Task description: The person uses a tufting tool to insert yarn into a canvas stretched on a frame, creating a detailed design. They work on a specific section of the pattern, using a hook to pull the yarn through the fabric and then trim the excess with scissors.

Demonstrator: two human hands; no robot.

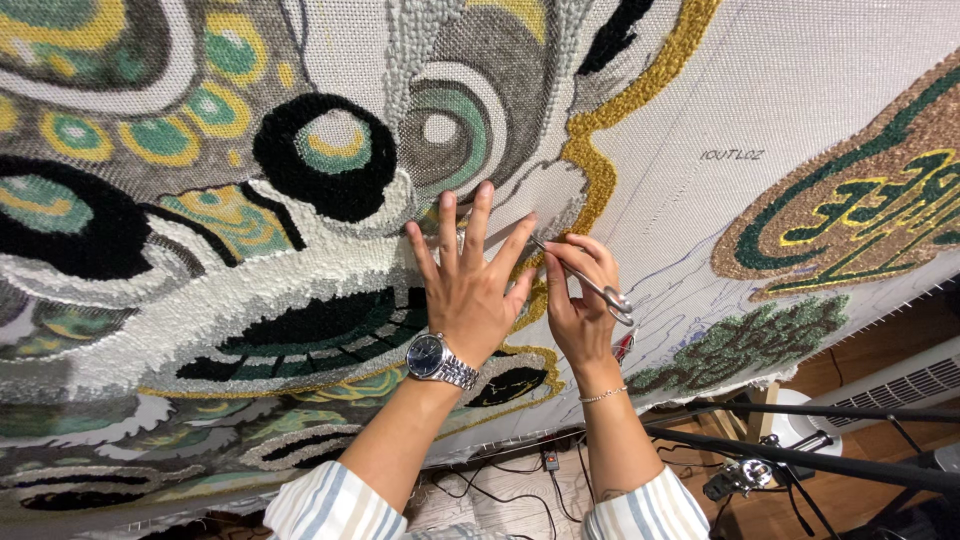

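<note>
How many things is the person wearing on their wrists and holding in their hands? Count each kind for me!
Wristwatch, on the left wrist: 1
Thin bracelet, on the right wrist: 1
Scissors, held in the right hand: 1
The left hand holds nothing; it lies flat on the tufted rug.
Total: 3

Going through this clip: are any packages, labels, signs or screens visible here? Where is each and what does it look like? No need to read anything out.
No packages, signs or screens.
Handwritten mark: a short dark line of writing on the bare white backing cloth, upper right, above and to the right of the right hand that holds the scissors.
Tufted lettering patch: far right edge, oval, brown ground with green shapes outlined in yellow.
</note>
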